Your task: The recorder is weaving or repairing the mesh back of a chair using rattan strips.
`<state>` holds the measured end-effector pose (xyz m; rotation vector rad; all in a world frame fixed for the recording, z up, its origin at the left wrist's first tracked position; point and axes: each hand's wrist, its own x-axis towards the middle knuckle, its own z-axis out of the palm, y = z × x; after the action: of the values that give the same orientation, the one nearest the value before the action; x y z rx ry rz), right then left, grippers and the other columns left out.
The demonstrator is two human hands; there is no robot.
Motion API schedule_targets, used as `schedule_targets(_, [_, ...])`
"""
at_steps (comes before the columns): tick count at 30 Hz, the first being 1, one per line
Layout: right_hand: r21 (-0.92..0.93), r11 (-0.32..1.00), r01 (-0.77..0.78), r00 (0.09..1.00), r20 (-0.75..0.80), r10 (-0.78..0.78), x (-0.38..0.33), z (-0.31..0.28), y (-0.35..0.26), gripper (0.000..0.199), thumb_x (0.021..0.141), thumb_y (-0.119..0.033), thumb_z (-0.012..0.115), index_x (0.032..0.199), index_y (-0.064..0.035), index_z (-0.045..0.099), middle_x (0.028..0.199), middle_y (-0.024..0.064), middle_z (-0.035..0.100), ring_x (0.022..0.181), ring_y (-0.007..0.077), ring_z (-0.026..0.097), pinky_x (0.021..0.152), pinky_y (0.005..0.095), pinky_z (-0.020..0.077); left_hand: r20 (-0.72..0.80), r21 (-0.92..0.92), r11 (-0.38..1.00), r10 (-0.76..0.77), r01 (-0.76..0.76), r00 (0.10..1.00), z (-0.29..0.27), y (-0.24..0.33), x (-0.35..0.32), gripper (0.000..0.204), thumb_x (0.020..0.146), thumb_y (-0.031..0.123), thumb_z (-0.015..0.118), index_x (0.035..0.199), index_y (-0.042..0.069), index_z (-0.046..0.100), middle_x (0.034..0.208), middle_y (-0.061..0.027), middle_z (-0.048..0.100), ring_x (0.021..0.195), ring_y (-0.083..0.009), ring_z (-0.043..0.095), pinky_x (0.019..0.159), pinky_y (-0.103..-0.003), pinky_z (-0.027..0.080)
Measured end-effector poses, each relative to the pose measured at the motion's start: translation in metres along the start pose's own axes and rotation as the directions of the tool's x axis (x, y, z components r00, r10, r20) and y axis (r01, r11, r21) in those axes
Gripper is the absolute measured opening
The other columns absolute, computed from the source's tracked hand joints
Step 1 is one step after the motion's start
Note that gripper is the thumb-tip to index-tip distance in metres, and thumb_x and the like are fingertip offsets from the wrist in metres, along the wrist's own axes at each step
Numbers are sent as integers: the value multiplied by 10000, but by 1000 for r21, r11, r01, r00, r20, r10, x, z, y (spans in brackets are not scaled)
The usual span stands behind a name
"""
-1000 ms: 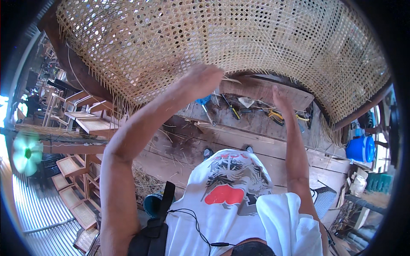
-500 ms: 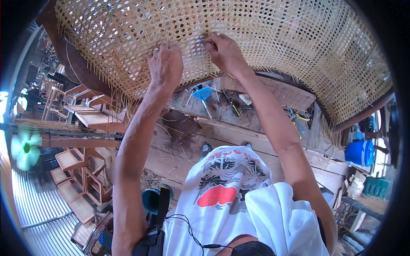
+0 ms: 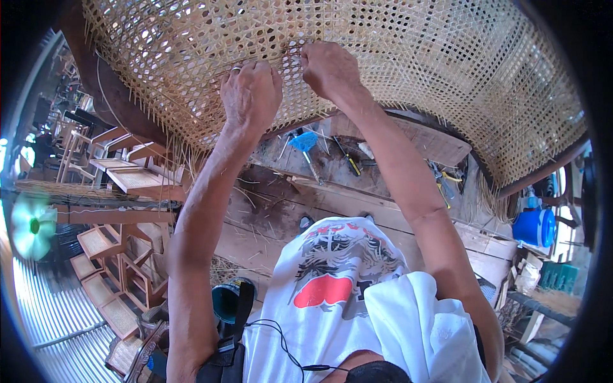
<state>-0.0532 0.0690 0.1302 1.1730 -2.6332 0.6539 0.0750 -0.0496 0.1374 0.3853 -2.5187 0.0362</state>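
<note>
A wide sheet of woven cane webbing [image 3: 408, 57] curves across the top of the view, with loose strand ends sticking out along its lower edge. My left hand [image 3: 251, 96], a ring on one finger, rests against its near part with the fingers curled down onto the weave. To its right and slightly farther up, my right hand [image 3: 332, 70] is closed, thumb and fingers drawn together at the cane. Both sets of fingertips are turned away, so whatever they pinch is hidden. A dark wooden frame [image 3: 105, 99] borders the webbing.
Below the webbing, a wooden bench holds a blue-headed hammer-like tool [image 3: 305, 142], a yellow-and-black screwdriver [image 3: 353, 165] and yellow-handled pliers [image 3: 452, 177]. Unfinished chairs [image 3: 105, 242] and a running green fan [image 3: 34, 225] are at left. A blue jug [image 3: 535, 227] stands at right.
My right hand has moved slightly up and turned over; the shiny bit seen at its fingertips no longer shows. My left hand has shifted a little to the right.
</note>
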Motion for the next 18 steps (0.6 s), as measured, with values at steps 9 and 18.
schedule_targets(9, [125, 989, 73, 996, -52, -67, 7, 6, 18, 165, 856, -142, 710, 1016, -118, 740, 975, 132, 748, 967, 340, 723, 842, 474, 580, -48, 90, 994, 62, -58, 997, 12, -1, 13, 186, 929, 167, 610, 941, 55, 758, 972, -145, 754, 931, -341, 720, 906, -498, 480])
schedule_targets(18, [147, 985, 92, 994, -69, -82, 5, 10, 22, 232, 954, -301, 671, 1076, -115, 734, 1063, 125, 738, 1003, 332, 710, 871, 470, 563, -21, 203, 971, 134, -127, 991, 21, 3, 21, 144, 866, 114, 619, 910, 83, 753, 1000, -109, 749, 988, -302, 710, 948, -464, 443])
